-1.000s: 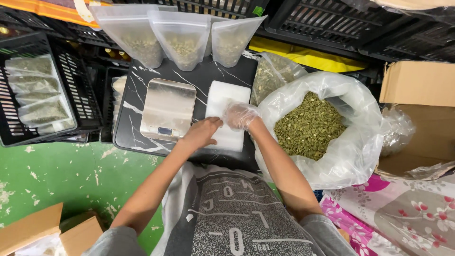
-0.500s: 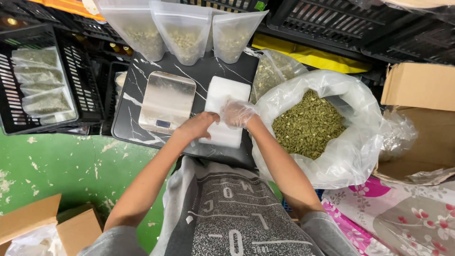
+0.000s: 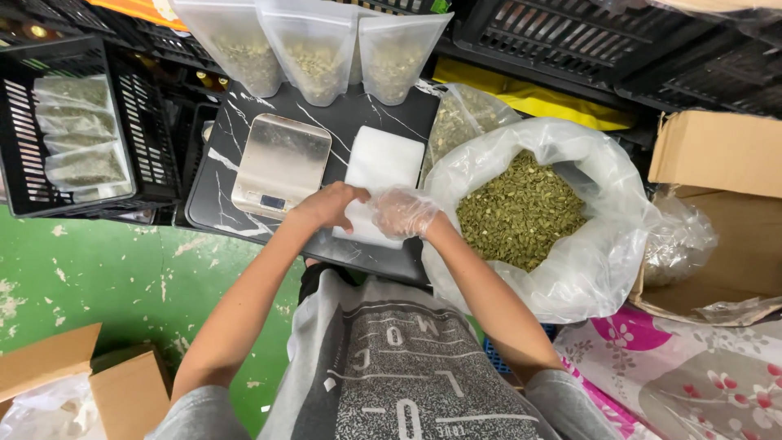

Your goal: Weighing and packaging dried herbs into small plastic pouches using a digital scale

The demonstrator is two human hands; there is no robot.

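Note:
Both hands meet at the near edge of a stack of white empty pouches (image 3: 383, 175) lying on a black marbled board (image 3: 220, 175). My bare left hand (image 3: 324, 205) rests its fingers on the stack's near left corner. My right hand (image 3: 402, 213), in a clear plastic glove, pinches the near edge of the stack. A steel kitchen scale (image 3: 281, 163) sits just left of the pouches with nothing on it. To the right a big clear plastic sack (image 3: 586, 269) stands open, full of green dried seeds (image 3: 521, 212).
Three filled clear pouches (image 3: 314, 49) stand at the board's far edge. A black crate (image 3: 24, 163) on the left holds several filled pouches. A cardboard box (image 3: 717, 187) sits far right, small boxes (image 3: 122, 391) at bottom left, green floor (image 3: 98, 277) and flowered cloth (image 3: 676, 367) nearby.
The hands stay together at the near edge of the white stack, shifting only slightly. The head view has dropped a little, so the board sits higher in frame.

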